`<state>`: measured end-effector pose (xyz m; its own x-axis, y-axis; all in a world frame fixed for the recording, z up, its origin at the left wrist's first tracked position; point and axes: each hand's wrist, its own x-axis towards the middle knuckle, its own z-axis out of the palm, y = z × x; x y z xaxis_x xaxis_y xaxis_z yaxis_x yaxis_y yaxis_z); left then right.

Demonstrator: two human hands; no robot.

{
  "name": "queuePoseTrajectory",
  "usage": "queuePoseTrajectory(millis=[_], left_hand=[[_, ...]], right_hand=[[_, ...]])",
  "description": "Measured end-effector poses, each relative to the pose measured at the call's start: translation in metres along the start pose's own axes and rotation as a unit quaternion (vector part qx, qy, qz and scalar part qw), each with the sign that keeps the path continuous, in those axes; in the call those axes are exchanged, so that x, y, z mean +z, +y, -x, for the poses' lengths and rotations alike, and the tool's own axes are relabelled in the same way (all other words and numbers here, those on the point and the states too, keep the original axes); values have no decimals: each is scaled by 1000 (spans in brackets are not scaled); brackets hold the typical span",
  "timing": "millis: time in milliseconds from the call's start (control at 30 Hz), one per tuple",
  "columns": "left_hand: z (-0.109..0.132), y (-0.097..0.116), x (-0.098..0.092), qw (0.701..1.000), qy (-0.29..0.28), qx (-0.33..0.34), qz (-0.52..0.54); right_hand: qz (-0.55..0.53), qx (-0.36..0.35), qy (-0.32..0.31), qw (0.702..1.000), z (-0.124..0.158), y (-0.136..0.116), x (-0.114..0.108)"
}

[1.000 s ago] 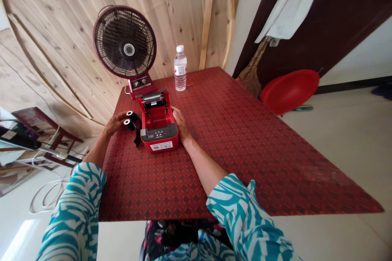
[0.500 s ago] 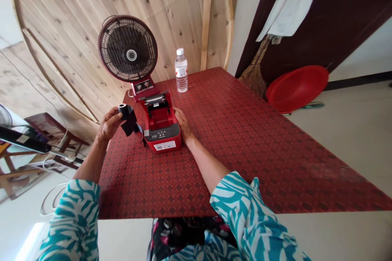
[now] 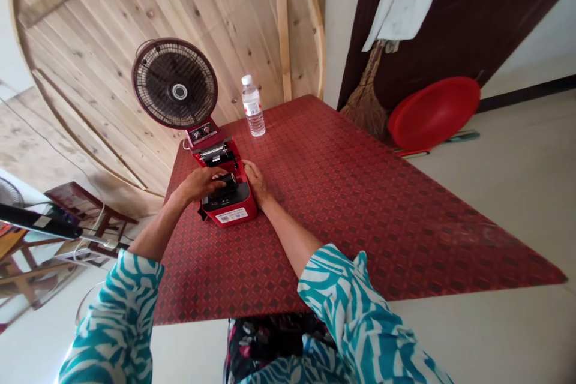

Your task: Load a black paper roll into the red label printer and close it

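A small red label printer point(image 3: 230, 211) with its lid open stands on the red patterned table point(image 3: 342, 204). My left hand point(image 3: 202, 182) reaches over the printer's open bay, its fingers closed on a black ribbon roll point(image 3: 227, 180) held inside the bay. A loose black strip hangs at the printer's left side. My right hand point(image 3: 254, 180) rests against the printer's right side with fingers curved on its casing.
A dark red table fan point(image 3: 176, 87) stands just behind the printer. A clear water bottle point(image 3: 252, 107) stands to its right near the back edge. A round wooden board leans behind the table. A red basin point(image 3: 432, 113) and a broom lie on the floor at the right.
My left hand lifted the black ribbon roll from the table left of the printer, raised it, then brought it right and down into the printer's open bay. My right hand stayed on the printer.
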<state>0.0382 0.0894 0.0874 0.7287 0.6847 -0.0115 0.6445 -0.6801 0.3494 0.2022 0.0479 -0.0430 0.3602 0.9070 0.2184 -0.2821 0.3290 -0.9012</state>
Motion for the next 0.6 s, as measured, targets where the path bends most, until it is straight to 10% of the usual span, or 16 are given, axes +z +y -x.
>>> queuePoseTrajectory(millis=[300,600], left_hand=[[-16,3,3,996,-84,3,17],[63,7,53,943,270,73,179]], right_hand=[[-5,0,6,1000,0,0,1],[-8,-2,5,1000,2,-4,-2]])
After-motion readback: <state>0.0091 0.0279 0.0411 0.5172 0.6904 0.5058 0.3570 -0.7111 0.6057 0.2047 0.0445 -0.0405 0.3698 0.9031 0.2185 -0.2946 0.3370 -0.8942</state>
